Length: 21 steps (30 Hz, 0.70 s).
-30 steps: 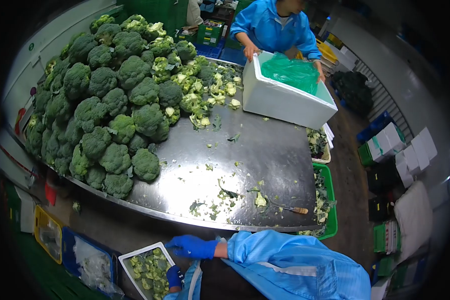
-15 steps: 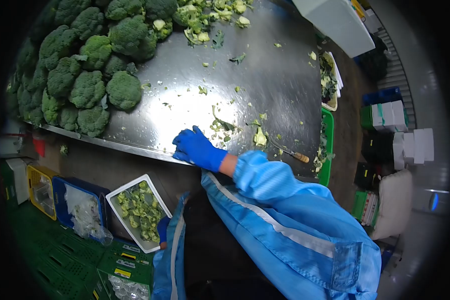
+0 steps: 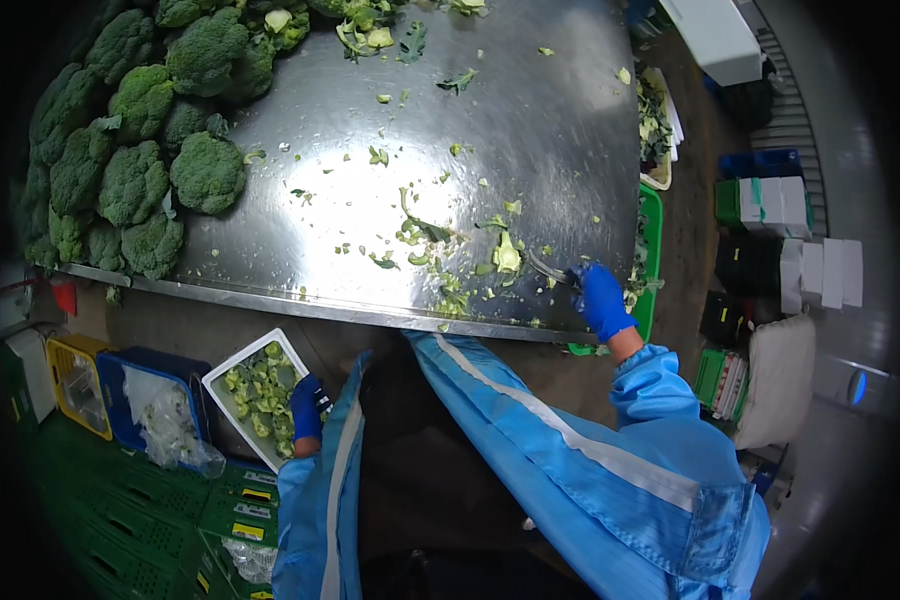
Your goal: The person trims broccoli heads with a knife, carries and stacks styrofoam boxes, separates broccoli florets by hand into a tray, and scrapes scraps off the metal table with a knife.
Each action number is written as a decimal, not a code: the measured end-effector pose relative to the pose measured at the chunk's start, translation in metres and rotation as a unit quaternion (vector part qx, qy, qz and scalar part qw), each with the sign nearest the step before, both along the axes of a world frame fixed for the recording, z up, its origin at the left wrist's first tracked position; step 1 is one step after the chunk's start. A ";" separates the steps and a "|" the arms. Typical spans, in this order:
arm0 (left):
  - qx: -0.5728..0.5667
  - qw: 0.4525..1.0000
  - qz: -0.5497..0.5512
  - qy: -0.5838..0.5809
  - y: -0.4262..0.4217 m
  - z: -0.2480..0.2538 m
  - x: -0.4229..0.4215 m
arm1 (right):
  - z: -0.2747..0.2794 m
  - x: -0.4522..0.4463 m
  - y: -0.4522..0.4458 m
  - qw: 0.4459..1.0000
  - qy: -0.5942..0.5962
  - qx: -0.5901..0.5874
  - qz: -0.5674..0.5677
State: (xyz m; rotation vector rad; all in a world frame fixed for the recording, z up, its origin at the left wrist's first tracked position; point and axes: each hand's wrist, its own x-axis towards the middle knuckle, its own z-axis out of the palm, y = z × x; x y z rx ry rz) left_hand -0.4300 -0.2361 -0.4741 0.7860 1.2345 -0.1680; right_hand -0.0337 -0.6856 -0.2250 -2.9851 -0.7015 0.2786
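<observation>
My right hand (image 3: 602,303), in a blue glove, is closed on a knife (image 3: 547,268) at the table's near right corner. The curved blade points left; the fingers hide most of the handle. A pale green broccoli stem piece (image 3: 507,254) lies left of the blade, among small trimmings. My left hand (image 3: 307,405), also gloved in blue, is closed over the right rim of a white box (image 3: 232,412) below the table edge. Broccoli pieces (image 3: 260,385) fill the box. Part of that hand's grip is hard to make out.
Broccoli heads (image 3: 135,185) are piled on the left of the metal table (image 3: 540,130). A green crate (image 3: 651,260) and a pale bin with leaves (image 3: 656,130) stand beyond its right edge. Blue (image 3: 160,365) and yellow crates (image 3: 78,385) sit at lower left.
My right hand has moved from the table's near edge rightward to the knife and closed on it. My left hand has shifted up along the box rim. The view has shifted slightly.
</observation>
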 end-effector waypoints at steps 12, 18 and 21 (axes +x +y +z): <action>-0.040 0.998 -0.012 0.049 0.010 -0.003 0.009 | 0.033 -0.018 0.117 0.955 0.147 0.235 0.102; -0.035 0.999 -0.013 0.027 0.004 0.002 0.008 | -0.011 -0.029 0.154 0.956 0.188 0.223 0.031; 0.051 0.997 -0.043 0.035 -0.005 0.032 0.017 | -0.032 0.008 0.116 0.950 0.027 0.288 -0.121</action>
